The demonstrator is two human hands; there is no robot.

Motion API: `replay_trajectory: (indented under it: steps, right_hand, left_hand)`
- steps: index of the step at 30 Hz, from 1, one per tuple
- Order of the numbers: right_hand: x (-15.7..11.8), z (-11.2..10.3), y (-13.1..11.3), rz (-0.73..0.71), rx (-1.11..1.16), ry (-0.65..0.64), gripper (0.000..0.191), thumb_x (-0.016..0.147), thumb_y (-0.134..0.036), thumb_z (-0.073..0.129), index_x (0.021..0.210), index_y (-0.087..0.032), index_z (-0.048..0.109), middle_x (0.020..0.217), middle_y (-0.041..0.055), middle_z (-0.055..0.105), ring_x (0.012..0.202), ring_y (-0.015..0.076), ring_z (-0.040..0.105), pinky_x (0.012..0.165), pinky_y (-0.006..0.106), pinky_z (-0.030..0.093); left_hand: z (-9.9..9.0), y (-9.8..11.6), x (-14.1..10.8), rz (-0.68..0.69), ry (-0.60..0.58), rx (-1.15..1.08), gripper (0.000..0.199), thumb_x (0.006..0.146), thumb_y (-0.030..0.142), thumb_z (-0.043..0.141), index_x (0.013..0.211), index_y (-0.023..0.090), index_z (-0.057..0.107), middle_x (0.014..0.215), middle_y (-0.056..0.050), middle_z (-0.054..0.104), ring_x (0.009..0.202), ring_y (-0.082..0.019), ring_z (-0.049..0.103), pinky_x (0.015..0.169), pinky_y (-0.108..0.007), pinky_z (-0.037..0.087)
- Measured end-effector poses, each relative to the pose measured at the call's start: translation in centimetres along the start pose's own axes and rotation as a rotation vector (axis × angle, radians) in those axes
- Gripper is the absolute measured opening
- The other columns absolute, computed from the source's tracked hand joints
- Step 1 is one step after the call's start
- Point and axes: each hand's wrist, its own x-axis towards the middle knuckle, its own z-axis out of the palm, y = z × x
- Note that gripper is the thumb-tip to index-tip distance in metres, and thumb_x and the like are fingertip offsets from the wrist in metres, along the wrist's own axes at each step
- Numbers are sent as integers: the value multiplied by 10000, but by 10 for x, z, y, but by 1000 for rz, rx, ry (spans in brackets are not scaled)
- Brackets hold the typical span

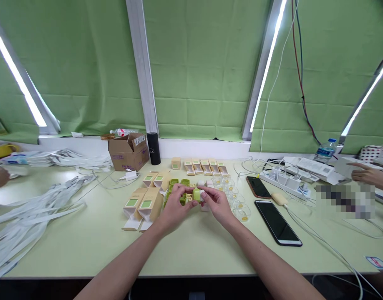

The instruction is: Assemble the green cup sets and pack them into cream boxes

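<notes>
Over the middle of the table, my left hand (pixel 178 203) and my right hand (pixel 219 204) hold one small green-and-white case (pixel 197 194) between their fingertips. The green part lies toward my left fingers, the white part at my right fingertips. Beside and partly behind my left hand are several small green cases (pixel 185 182). Pale pink-white pieces (pixel 209 183) sit just behind my right fingers. To the right of that hand stand several clear plastic cups (pixel 242 212) with small yellow bits in them. Opened kraft boxes (pixel 151 204) with green labels lie left of my left hand.
More small kraft boxes (pixel 205 166) line the back, near a black tumbler (pixel 153 148) and a cardboard carton (pixel 128 152). Phones (pixel 278 223), cables and a power strip (pixel 283 180) occupy the right. White straps (pixel 50 212) spread at left. Other people's hands (pixel 369 175) show at both edges.
</notes>
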Motion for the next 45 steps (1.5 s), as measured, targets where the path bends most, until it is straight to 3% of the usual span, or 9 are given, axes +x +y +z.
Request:
replay_trajectory:
  steps: [5,10,16,24,28,31,36,39,45]
  right_hand:
    - [0,2,1,-36,3,21,463,848,-595,763,1097,-206,799,843,62,776,651,198,689,648,342,605]
    - [0,5,6,-17,14,42,474,847,-598,770,1103,-200,799,905,85,791,756,234,729,691,364,628]
    - [0,9,9,36,91,36,529,801,-640,802,1078,-190,783,895,80,793,761,248,754,733,397,660]
    - [0,11,7,50,108,31,503,785,-647,814,1003,-197,756,833,57,768,688,230,741,723,399,658]
    - [-4,12,4,12,106,-15,478,816,-619,798,1038,-200,736,837,61,758,715,228,734,747,401,647]
    - [-8,10,0,-66,-15,-51,433,862,-528,783,1143,-207,710,931,75,756,777,220,725,783,396,635]
    - [-13,5,-2,-377,-480,-43,443,928,-303,709,1360,-259,623,1274,126,635,860,201,681,805,390,626]
    - [-14,2,2,-489,-601,-51,447,950,-247,665,1388,-268,582,1355,144,557,879,201,673,776,379,641]
    - [-11,1,6,-626,-700,-43,367,995,-216,612,1359,-263,582,1324,144,581,1106,266,685,760,373,665]
  left_hand:
    - [4,6,-2,147,38,127,580,849,486,816,1342,255,617,1329,-131,603,1349,-346,450,1131,-527,447]
    - [10,3,-5,208,2,133,515,942,345,721,1415,257,537,1397,-139,546,1353,-311,514,1149,-498,459]
    - [11,1,-7,224,-1,175,521,1009,311,596,1512,265,470,1455,-145,536,1400,-309,521,1185,-504,452]
    - [12,1,-9,282,22,221,597,1017,353,587,1577,237,416,1492,-164,554,1428,-317,516,1201,-506,442]
    - [11,2,-7,252,51,170,565,981,338,618,1517,204,499,1435,-168,602,1362,-308,570,1168,-485,473]
    - [9,3,-3,124,69,25,526,948,361,638,1445,197,580,1410,-155,628,1282,-289,623,1097,-445,529]
    - [5,4,2,-109,-24,-322,580,913,480,666,1397,163,620,1229,-124,726,1047,-241,709,895,-355,605]
    - [5,5,4,-153,-70,-436,646,866,529,733,1370,134,646,1133,-123,749,1004,-247,709,860,-347,602]
    - [8,9,4,-162,-126,-576,662,825,549,803,1316,118,700,1216,-162,743,1119,-298,692,950,-388,582]
